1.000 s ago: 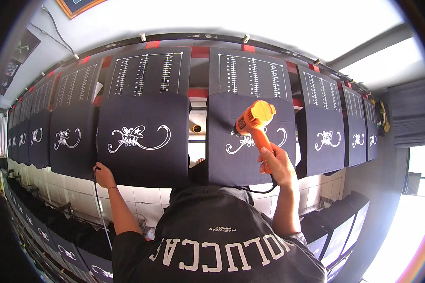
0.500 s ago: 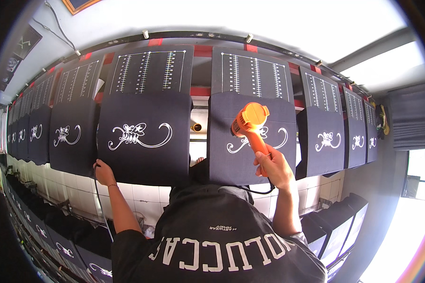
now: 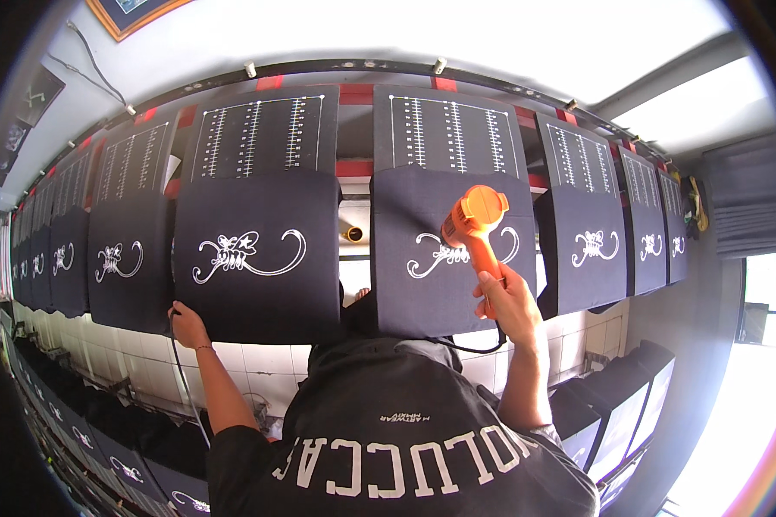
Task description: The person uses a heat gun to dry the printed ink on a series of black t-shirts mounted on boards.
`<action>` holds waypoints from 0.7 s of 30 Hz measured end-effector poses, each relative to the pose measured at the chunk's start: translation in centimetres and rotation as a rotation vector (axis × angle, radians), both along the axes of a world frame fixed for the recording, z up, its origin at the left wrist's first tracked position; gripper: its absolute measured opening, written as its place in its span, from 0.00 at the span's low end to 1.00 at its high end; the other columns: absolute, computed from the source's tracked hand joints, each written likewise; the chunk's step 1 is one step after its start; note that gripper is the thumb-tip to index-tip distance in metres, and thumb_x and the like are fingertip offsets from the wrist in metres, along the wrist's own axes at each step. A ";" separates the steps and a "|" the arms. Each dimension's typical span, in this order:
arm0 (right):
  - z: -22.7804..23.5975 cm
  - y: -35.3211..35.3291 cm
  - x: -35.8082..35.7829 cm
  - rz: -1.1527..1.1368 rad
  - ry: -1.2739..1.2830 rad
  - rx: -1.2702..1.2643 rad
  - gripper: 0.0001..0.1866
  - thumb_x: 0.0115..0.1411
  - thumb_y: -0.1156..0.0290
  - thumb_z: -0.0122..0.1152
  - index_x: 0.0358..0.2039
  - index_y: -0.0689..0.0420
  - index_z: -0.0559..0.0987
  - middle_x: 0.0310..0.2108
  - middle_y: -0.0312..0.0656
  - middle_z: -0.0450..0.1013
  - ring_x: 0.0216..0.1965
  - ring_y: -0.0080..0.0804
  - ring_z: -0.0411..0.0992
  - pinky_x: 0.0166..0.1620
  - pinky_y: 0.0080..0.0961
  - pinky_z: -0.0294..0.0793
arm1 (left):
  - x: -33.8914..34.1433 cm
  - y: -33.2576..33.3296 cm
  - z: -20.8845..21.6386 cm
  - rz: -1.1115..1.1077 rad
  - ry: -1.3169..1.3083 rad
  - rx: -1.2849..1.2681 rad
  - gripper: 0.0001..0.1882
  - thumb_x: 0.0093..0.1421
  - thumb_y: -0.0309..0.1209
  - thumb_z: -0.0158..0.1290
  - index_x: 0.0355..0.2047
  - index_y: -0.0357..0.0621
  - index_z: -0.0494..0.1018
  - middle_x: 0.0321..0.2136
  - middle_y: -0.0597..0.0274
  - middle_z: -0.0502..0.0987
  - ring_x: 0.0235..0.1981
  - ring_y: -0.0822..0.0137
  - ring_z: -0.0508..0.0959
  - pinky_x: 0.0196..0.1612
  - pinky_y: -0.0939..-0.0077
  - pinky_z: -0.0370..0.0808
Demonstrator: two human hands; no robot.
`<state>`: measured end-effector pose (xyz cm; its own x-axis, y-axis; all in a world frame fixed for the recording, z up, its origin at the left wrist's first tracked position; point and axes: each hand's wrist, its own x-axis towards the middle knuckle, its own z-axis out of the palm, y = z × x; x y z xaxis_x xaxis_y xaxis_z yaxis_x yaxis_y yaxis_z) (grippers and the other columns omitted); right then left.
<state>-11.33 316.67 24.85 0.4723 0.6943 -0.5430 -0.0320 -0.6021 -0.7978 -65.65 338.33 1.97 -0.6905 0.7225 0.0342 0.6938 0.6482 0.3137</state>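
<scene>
My right hand grips the handle of an orange heat gun. Its nozzle points at the white swirl print on a black fabric panel right in front of me. My left hand rests at the lower left corner of the neighbouring black panel, which bears the same white print. The fingers are closed around a thin black cord that hangs down from the hand. My black shirt with white lettering fills the lower middle.
A long row of black printed panels runs left and right along a red-and-black rail, with dark boards carrying white scale marks above them. A white tiled wall lies below. More printed panels sit at lower left. A bright window is at right.
The heat gun drifted slightly left over the print, then back right. My left hand has stayed at the panel corner.
</scene>
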 end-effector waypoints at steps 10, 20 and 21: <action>-0.1 -2.2 -0.2 0.061 0.049 0.028 0.21 0.67 0.58 0.54 0.51 0.63 0.73 0.27 0.37 0.73 0.21 0.19 0.71 0.25 0.17 0.70 | -0.3 -0.1 -0.1 -0.008 -0.022 0.015 0.32 0.67 0.52 0.34 0.51 0.39 0.74 0.46 0.42 0.79 0.47 0.40 0.78 0.49 0.49 0.73; -0.6 -1.7 0.0 -0.040 -0.001 0.058 0.18 0.66 0.61 0.55 0.47 0.64 0.74 0.27 0.37 0.73 0.21 0.18 0.71 0.26 0.17 0.72 | 0.3 -0.1 0.2 -0.014 -0.025 0.007 0.32 0.67 0.52 0.34 0.52 0.38 0.74 0.46 0.42 0.79 0.47 0.41 0.77 0.49 0.50 0.73; -0.7 -1.7 0.2 -0.052 0.006 0.066 0.18 0.66 0.61 0.55 0.47 0.64 0.74 0.27 0.37 0.73 0.21 0.18 0.71 0.26 0.17 0.71 | 0.2 -0.1 0.1 -0.015 -0.019 0.012 0.32 0.67 0.52 0.34 0.52 0.39 0.74 0.46 0.42 0.79 0.47 0.41 0.77 0.49 0.50 0.73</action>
<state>-11.13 314.98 24.18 0.5056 0.7033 -0.4997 -0.0670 -0.5454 -0.8355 -65.46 338.20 2.06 -0.6803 0.7323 0.0301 0.6972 0.6340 0.3345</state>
